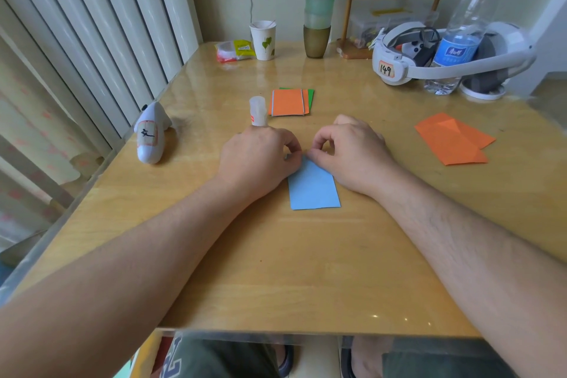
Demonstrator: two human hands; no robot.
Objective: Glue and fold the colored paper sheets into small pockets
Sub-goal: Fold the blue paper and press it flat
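Our left hand (257, 153) grips the glue stick (258, 110); both pinch the blue paper (313, 186) at twelve o'clock (we align edges before creasing), right hand (349, 150) curled.

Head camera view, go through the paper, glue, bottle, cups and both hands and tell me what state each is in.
Blue paper: folded, flat, far end pinched.
Glue stick: capped, upright, held.
Left hand: holds glue stick, pinches paper.
Right hand: pinches paper.
Orange pockets: folded, set aside.
Paper stack: flat, untouched.
Bottle: capped, upright.
Paper cup: upright.
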